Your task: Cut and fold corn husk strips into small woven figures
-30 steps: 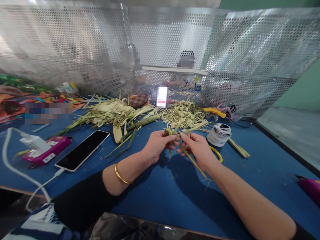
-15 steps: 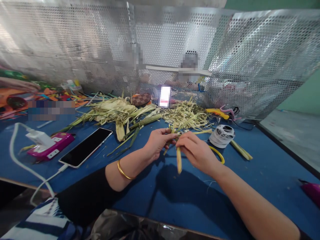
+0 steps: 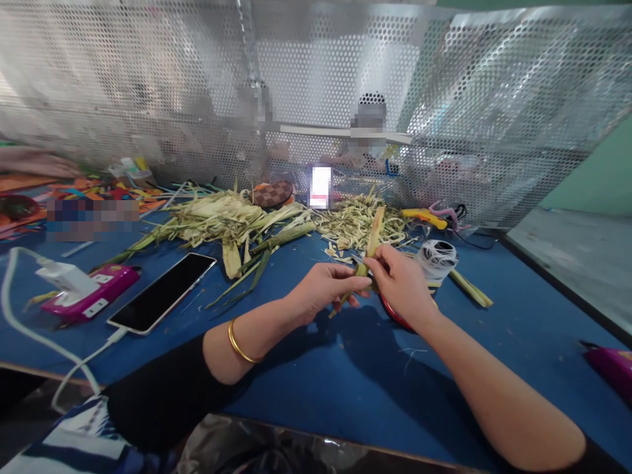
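Note:
My left hand [image 3: 330, 288] pinches the lower, greenish part of a husk strip [image 3: 375, 234] between thumb and fingers. Beside it, my right hand [image 3: 401, 280] grips the same strip higher up, and its pale end stands up above the fingers. The part between both hands looks folded or wrapped, but the fingers hide most of it. A red curved thing [image 3: 395, 315] shows under my right hand, partly covered. Just beyond that hand stands a spool of white thread [image 3: 437, 257], with a loose husk piece [image 3: 471, 288] to its right.
Large husks [image 3: 222, 220] and a heap of shredded strips [image 3: 358, 220] lie at the back, before a perforated metal screen [image 3: 316, 72]. At left are a charging phone [image 3: 162, 293] and a purple power strip [image 3: 93, 293]. Yellow-handled scissors [image 3: 424, 217] lie back right.
The strip's pale end, which hung down below my right hand, now points up. The yellow ring by my right hand is mostly covered and a red curve shows there. The view has shifted slightly.

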A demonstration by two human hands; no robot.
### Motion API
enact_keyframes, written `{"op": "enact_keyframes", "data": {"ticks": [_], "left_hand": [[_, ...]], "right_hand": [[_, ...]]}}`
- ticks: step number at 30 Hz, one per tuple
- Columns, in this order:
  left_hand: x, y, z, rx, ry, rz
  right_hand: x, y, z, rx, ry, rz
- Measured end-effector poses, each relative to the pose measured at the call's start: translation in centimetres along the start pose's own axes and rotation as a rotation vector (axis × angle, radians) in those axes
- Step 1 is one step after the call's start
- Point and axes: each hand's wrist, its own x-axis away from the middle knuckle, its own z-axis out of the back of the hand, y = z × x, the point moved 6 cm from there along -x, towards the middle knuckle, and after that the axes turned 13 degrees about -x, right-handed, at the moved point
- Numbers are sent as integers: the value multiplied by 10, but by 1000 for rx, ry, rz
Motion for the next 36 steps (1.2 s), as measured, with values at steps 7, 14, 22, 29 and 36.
{"op": "enact_keyframes", "data": {"ticks": [7, 14, 22, 29, 36], "left_hand": [[-2, -5, 12, 88, 198, 55], [-7, -9, 26, 350, 228, 154], [-9, -10, 34, 222, 360, 69], [-10, -12, 33, 190, 365, 102], [-5, -5, 26, 44, 282, 130]], "right_hand": [[1, -12, 13, 37, 97, 210], [8, -33, 7, 455, -57, 611], [11, -31, -9, 334, -161, 363], [15, 26, -31, -874, -90, -643], [4, 15, 2, -1029, 333, -335]]}}
